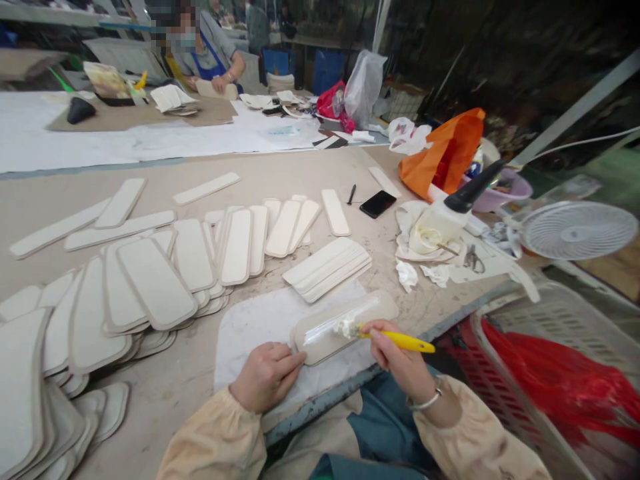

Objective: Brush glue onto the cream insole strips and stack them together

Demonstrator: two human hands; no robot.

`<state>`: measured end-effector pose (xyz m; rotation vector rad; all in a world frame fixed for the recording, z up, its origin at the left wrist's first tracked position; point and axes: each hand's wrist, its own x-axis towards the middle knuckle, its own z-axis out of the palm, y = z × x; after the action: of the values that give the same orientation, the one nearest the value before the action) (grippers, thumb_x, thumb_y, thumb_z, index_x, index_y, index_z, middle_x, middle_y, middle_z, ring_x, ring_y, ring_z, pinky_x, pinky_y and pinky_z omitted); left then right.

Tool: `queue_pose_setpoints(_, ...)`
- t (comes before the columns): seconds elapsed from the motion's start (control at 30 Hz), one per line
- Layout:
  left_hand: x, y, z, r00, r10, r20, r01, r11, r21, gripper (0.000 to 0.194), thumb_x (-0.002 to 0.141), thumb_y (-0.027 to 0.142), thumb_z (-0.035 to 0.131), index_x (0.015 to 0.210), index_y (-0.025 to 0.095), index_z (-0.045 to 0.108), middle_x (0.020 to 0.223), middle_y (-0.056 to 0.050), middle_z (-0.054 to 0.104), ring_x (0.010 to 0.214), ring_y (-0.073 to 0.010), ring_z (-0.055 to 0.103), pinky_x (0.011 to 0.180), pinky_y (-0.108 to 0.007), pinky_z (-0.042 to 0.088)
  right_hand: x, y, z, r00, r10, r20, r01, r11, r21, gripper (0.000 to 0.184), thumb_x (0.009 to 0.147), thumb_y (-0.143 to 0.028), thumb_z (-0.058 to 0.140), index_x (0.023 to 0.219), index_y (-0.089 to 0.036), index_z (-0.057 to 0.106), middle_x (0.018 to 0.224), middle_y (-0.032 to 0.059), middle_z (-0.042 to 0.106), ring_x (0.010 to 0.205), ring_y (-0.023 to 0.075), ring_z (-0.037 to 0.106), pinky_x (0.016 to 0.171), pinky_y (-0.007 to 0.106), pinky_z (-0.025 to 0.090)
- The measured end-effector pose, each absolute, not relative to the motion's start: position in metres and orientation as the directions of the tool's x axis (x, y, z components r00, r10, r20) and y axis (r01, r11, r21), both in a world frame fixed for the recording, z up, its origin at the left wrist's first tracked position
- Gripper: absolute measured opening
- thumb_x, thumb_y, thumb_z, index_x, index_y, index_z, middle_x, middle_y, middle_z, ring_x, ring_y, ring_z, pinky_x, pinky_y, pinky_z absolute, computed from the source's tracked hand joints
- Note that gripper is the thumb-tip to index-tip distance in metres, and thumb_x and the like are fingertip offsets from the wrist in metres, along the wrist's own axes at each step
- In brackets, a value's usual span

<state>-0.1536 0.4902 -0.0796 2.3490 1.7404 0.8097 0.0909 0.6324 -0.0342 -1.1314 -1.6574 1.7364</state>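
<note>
Tabletop [167,393]; brush [409,343] in right grip [403,360]

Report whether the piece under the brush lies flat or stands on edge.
Flat: the piece shows its broad glossy face upward, the left hand at one end.

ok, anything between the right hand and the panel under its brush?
Just the brush, gripped in the right hand and reaching the panel. Left hand is at the panel's left end; nothing else visible between.
</note>
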Motion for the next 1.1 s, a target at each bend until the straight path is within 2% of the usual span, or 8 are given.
queue_pose_setpoints(0.13,-0.153,0.491,-0.079,0.2,0.92,0.337,0.863,-0.328,0.385,0.024,0.088,0.015,0.051,0.108,0.019,0.063,0.07,-0.003,0.059,0.065,-0.0164,0.054,0.06,-0.029,0.042,0.069,0.607,-0.038,-0.706,0.658,-0.262,0.218,-0.15,-0.964,0.032,0.093,-0.045,0.045,0.096,-0.017,0.058,0.046,-0.0077,0.04,0.042,0.0084,0.036,0.044,0.022,0.028)
queue_pose_setpoints(0.23,-0.153,0.492,-0.078,0.201,0.922,0.332,0.862,-0.327,0.386,0.025,0.089,0.016,0.049,0.109,0.02,0.063,0.071,-0.003,0.06,0.066,-0.0162,0.055,0.06,-0.029,0.043,0.062,0.603,-0.042,-0.735,0.624,-0.265,0.241,-0.125,-0.962,0.03,0.093,-0.043,0.045,0.094,-0.017,0.06,0.047,-0.0071,0.042,0.043,0.0087,0.039,0.045,0.022,0.031)
queue_pose_setpoints(0.4,-0.153,0.493,-0.076,0.213,0.93,0.3,0.865,-0.322,0.385,0.026,0.09,0.017,0.047,0.109,0.021,0.064,0.071,-0.003,0.06,0.067,-0.016,0.056,0.061,-0.029,0.045,0.075,0.617,-0.045,-0.676,0.684,-0.275,0.267,-0.121,-0.956,0.031,0.091,-0.045,0.046,0.094,-0.017,0.06,0.047,-0.0071,0.04,0.043,0.0094,0.036,0.044,0.022,0.029)
queue_pose_setpoints(0.77,-0.156,0.494,-0.078,0.229,0.932,0.282,0.859,-0.329,0.392,0.028,0.091,0.017,0.046,0.115,0.021,0.061,0.076,-0.004,0.062,0.071,-0.0167,0.058,0.064,-0.029,0.048,0.134,0.68,-0.046,-0.406,0.884,-0.232,0.35,-0.084,-0.933,0.032,0.088,-0.048,0.047,0.09,-0.019,0.059,0.046,-0.0074,0.037,0.043,0.0117,0.036,0.044,0.025,0.028)
queue_pose_setpoints(0.93,-0.158,0.494,-0.082,0.239,0.923,0.301,0.864,-0.343,0.368,0.03,0.091,0.017,0.046,0.118,0.021,0.06,0.077,-0.004,0.062,0.072,-0.0169,0.058,0.063,-0.029,0.048,0.154,0.704,-0.053,-0.322,0.938,-0.126,0.38,0.006,-0.925,0.03,0.087,-0.047,0.05,0.092,-0.018,0.059,0.048,-0.0063,0.041,0.045,0.0126,0.039,0.045,0.026,0.029)
queue_pose_setpoints(1.1,-0.157,0.494,-0.081,0.24,0.923,0.301,0.858,-0.347,0.378,0.03,0.091,0.017,0.046,0.117,0.021,0.06,0.076,-0.004,0.061,0.071,-0.0162,0.058,0.063,-0.028,0.048,0.143,0.685,-0.043,-0.338,0.934,-0.118,0.3,-0.012,-0.954,0.031,0.089,-0.046,0.05,0.094,-0.017,0.059,0.049,-0.0069,0.039,0.044,0.011,0.036,0.044,0.025,0.027)
